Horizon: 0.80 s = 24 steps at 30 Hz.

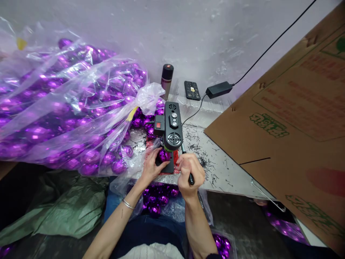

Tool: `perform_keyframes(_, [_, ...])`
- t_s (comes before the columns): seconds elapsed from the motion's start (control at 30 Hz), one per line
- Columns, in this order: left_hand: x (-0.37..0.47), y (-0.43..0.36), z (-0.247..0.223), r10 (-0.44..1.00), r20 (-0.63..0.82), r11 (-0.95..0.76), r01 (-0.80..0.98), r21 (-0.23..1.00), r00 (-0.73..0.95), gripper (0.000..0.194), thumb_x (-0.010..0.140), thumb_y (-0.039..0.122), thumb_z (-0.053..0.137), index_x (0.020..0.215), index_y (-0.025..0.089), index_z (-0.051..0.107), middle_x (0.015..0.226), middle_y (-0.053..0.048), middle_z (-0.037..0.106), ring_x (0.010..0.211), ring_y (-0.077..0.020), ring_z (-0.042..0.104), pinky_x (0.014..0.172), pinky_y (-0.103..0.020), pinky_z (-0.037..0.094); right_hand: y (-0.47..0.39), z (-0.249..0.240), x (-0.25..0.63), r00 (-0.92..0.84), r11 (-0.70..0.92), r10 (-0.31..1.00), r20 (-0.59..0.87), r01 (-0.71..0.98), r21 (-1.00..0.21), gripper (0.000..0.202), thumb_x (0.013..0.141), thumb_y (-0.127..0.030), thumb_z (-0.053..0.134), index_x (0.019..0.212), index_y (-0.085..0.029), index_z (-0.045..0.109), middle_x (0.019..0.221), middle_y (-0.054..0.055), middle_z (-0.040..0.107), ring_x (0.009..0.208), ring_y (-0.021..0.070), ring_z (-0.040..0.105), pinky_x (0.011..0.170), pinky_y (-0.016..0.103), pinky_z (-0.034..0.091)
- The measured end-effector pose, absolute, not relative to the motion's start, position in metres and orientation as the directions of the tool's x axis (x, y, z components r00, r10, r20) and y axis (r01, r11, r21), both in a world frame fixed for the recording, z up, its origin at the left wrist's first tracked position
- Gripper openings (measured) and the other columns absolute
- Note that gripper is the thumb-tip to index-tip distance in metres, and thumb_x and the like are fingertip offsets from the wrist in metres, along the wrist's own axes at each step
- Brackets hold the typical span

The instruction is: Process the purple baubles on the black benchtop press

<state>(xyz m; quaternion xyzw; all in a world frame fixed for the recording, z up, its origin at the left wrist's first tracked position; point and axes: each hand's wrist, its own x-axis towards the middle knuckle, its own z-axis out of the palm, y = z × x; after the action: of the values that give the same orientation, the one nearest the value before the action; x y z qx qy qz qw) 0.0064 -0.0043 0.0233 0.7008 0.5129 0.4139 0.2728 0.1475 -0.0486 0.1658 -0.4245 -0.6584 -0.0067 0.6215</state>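
Just below the frame's centre, a purple ball [164, 155] is held beneath a black machine [173, 124] by the left hand [151, 166], while a lever handle [191, 179] is clasped by the right hand [192, 172].

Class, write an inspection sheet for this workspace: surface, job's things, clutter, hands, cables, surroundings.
Surface: pale table, strewn with dark scraps right of the black machine.
Job's things: purple ball beneath the machine's lower end.
Clutter: phone and black-capped bottle beyond the machine.
Hands: left hand holds the ball; right hand grips the black-handled lever.
Cables: black cables on both ends of the power adapter.
Surroundings: clear bag of purple balls left, cardboard box right, wall behind.
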Motion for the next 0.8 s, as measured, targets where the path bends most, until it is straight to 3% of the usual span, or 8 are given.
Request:
perform_keyframes(0.37, [0.010,-0.006,0.016,0.943,0.314,-0.330,0.443,0.834,0.112,0.060,0.094,0.049,0.079,0.145,0.022,0.063,0.143,-0.015,0.074,0.136,-0.0350,0.069,0.117,-0.055,0.054,-0.048,0.130,0.145,0.147,0.637,0.500,0.853,0.606,-0.477,0.032,0.106,-0.016,0.042,0.077,-0.024,0.053,0.071,-0.001,0.061,0.062,0.0135,0.060,0.057,0.028,0.047])
perform_keyframes(0.5, [0.011,-0.006,0.016,0.940,0.324,-0.335,0.458,0.824,0.106,0.057,0.095,0.050,0.077,0.144,0.022,0.064,0.141,-0.015,0.074,0.135,-0.0345,0.070,0.117,-0.054,0.055,-0.044,0.108,0.144,0.168,0.651,0.427,0.889,0.625,-0.431,0.034,0.109,-0.020,0.038,0.078,-0.024,0.052,0.070,-0.002,0.060,0.061,0.0131,0.059,0.062,0.031,0.051])
perform_keyframes(0.8, [0.013,-0.008,0.011,0.926,0.365,-0.366,0.463,0.807,0.096,0.058,0.096,0.050,0.077,0.144,0.021,0.063,0.139,-0.017,0.075,0.132,-0.0349,0.072,0.113,-0.053,0.057,-0.042,0.096,0.145,0.176,0.664,0.409,0.895,0.616,-0.424,0.035,0.111,-0.024,0.038,0.079,-0.024,0.051,0.072,-0.003,0.060,0.063,0.0132,0.060,0.071,0.034,0.054])
